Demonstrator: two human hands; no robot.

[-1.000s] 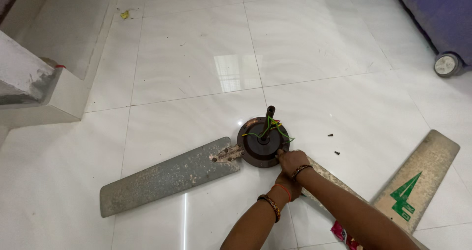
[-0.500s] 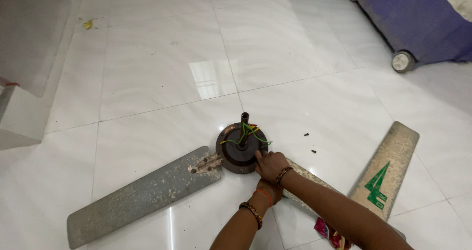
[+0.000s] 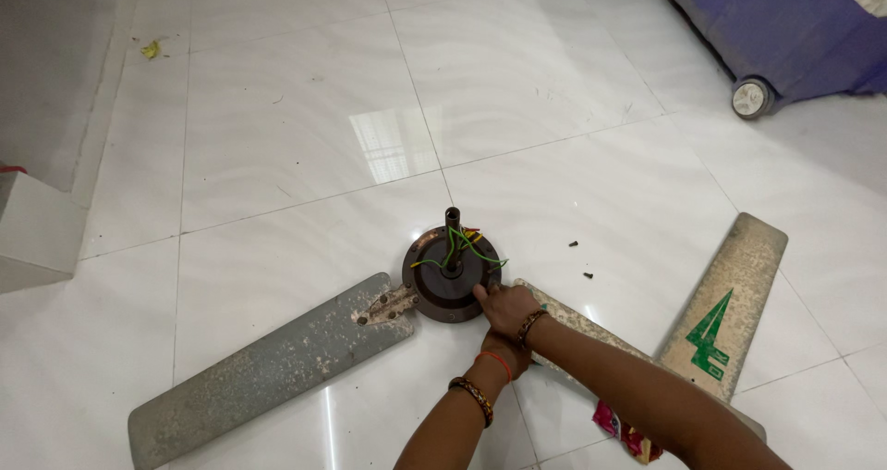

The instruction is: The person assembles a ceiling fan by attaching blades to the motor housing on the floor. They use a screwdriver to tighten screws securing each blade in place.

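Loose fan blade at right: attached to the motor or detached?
Detached: the loose blade lies on the floor tiles, apart from the motor hub.

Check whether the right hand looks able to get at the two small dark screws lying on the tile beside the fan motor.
Probably yes. The right hand rests at the edge of the fan motor, and the two screws lie on bare floor tile just past it, with nothing between. The loose blade lies farther off to the side.

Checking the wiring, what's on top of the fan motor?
A dark shaft stands on the fan motor, with green and yellow wires. The right hand covers its near edge.
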